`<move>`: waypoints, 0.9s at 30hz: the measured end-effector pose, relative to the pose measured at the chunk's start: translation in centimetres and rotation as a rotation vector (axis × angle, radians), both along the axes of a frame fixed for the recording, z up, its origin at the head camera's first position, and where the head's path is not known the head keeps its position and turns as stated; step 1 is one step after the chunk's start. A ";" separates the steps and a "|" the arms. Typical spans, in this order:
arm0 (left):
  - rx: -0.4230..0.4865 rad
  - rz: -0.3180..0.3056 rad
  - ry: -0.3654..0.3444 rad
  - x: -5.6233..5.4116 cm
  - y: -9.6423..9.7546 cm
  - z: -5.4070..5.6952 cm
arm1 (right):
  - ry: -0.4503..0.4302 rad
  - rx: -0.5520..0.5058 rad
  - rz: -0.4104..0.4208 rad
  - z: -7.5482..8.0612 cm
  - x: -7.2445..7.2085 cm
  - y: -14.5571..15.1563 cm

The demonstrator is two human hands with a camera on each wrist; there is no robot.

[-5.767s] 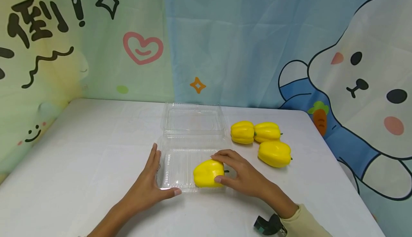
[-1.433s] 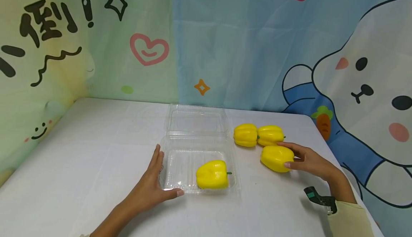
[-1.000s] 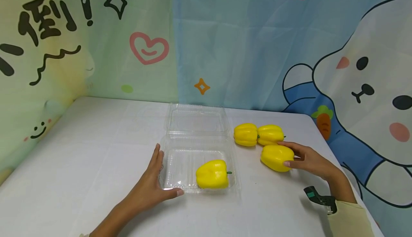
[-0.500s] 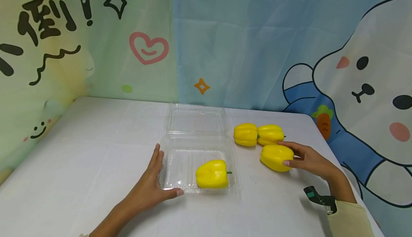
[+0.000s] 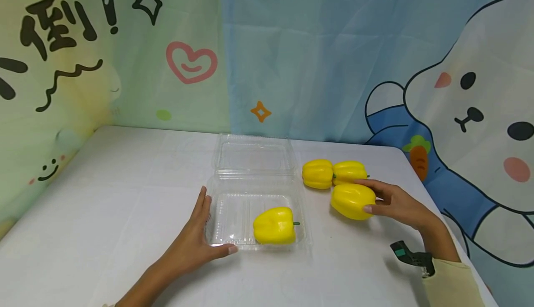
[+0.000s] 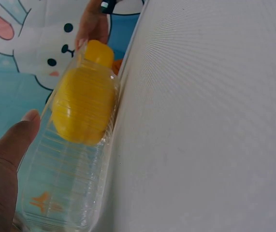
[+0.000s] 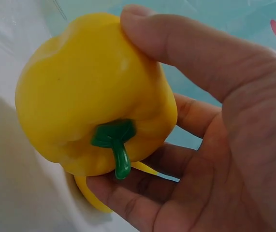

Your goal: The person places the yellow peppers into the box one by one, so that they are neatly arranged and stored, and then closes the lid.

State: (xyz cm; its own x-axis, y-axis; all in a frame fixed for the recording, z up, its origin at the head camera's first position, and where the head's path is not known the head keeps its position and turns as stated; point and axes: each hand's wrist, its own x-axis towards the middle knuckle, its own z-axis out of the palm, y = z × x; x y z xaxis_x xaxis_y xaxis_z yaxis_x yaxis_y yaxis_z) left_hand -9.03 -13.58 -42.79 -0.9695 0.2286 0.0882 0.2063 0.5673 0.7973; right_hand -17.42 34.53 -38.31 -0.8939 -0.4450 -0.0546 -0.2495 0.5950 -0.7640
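Observation:
My right hand [image 5: 398,205] grips a yellow bell pepper [image 5: 352,201], thumb on one side and fingers on the other. The right wrist view shows this pepper [image 7: 92,92] with its green stem toward the palm. It appears slightly raised off the table. A clear plastic clamshell box [image 5: 233,216] lies with its lid [image 5: 254,155] folded back, and one yellow bell pepper [image 5: 274,226] sits in its right half. My left hand [image 5: 193,233] rests at the box's left front corner, fingers and thumb extended; in the left wrist view its thumb [image 6: 19,137] lies along the box wall.
Two more yellow bell peppers, one on the left [image 5: 317,174] and one on the right [image 5: 349,172], lie end to end beyond the right hand, right of the box. A printed curtain [image 5: 292,56] hangs behind the white table [image 5: 104,195].
Earlier, the right hand let go of the pepper in the box and moved right to another pepper. In the last half second it has shifted that pepper slightly left and up. Left hand stays put.

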 end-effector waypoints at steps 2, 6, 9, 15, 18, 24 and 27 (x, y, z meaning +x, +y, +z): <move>0.001 0.001 -0.002 0.0 -0.1 0.0 | 0.002 -0.002 0.001 0.0 0.0 -0.3; 0.005 0.007 -0.007 0.1 -0.2 0.0 | -0.002 -0.012 -0.010 -0.1 -0.1 -1.0; 0.004 0.001 -0.005 0.1 -0.2 0.0 | -0.011 -0.022 -0.020 -0.1 0.0 -1.8; -0.006 0.004 -0.012 0.2 -0.1 0.0 | -0.025 -0.068 -0.009 -0.3 -0.1 -3.7; -0.005 0.007 -0.013 0.2 -0.1 0.0 | -0.006 -0.088 0.001 -0.3 -0.4 -4.3; -0.004 -0.003 -0.003 0.1 0.0 0.0 | 0.049 -0.156 -0.004 0.6 -0.7 -4.5; -0.008 -0.007 0.001 0.0 0.1 0.1 | 0.055 -0.176 0.002 1.0 -0.7 -4.6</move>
